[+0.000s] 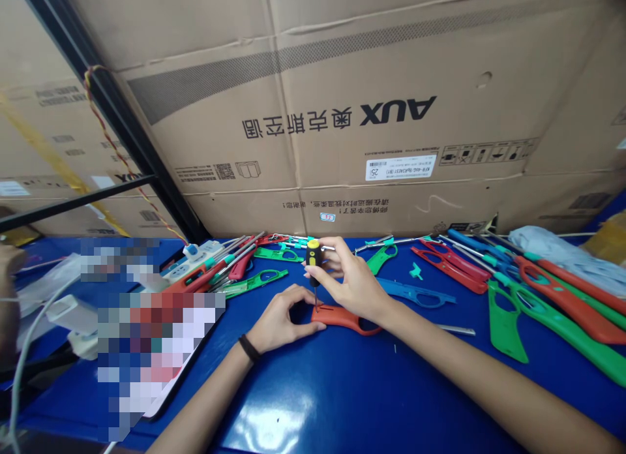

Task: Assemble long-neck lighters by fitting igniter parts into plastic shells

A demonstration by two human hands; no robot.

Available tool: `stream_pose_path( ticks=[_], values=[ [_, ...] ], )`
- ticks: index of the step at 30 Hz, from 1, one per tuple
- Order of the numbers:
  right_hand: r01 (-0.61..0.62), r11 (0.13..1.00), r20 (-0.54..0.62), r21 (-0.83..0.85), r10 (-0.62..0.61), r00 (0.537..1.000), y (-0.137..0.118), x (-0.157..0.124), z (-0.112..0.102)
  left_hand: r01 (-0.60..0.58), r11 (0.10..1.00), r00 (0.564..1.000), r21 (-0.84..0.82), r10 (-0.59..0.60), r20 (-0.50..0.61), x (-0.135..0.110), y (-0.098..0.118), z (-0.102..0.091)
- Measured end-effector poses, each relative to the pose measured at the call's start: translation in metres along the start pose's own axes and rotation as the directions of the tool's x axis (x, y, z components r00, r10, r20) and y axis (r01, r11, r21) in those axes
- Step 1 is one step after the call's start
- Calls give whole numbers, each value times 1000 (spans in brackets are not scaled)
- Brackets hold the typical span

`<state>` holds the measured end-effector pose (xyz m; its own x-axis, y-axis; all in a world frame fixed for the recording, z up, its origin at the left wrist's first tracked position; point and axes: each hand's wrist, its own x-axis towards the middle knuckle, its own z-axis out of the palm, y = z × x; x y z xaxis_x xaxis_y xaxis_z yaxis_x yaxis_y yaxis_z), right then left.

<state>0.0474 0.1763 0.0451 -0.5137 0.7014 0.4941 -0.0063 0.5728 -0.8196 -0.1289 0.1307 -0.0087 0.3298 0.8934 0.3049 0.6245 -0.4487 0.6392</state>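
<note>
My right hand [355, 281] grips a short black-and-yellow screwdriver [313, 253], held upright. Its shaft points down at the left end of an orange plastic handle [342, 317], which has a loop at its right end and lies on the blue table. The tip appears to meet the handle, though the exact contact is too small to make out. My left hand [276, 320], with a dark band at the wrist, pinches that same left end between thumb and fingers. Just behind lies a blue plastic handle shell [415, 292], and a thin metal strip [456, 329] is to the right.
Green handle shells [261, 282], red shells [452, 265] and long orange-and-green pieces [567, 297] lie around the table [274, 402]. A power strip [195, 258] and a pixelated phone-like slab [171, 369] sit left. Cardboard [313, 154] stands behind. Another person's hand [7, 278] shows far left.
</note>
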Motion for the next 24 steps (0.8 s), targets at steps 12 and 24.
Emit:
stream_pose_path(
  ticks=[12, 24],
  values=[
    [-10, 968, 25, 250, 4, 1000, 5, -2, 12, -2, 1000, 1000, -6, 2, 10, -1, 0, 1],
    [-105, 817, 86, 567, 68, 994, -6, 1, 20, 16, 1000, 1000, -17, -16, 9, -1, 0, 5]
  ],
)
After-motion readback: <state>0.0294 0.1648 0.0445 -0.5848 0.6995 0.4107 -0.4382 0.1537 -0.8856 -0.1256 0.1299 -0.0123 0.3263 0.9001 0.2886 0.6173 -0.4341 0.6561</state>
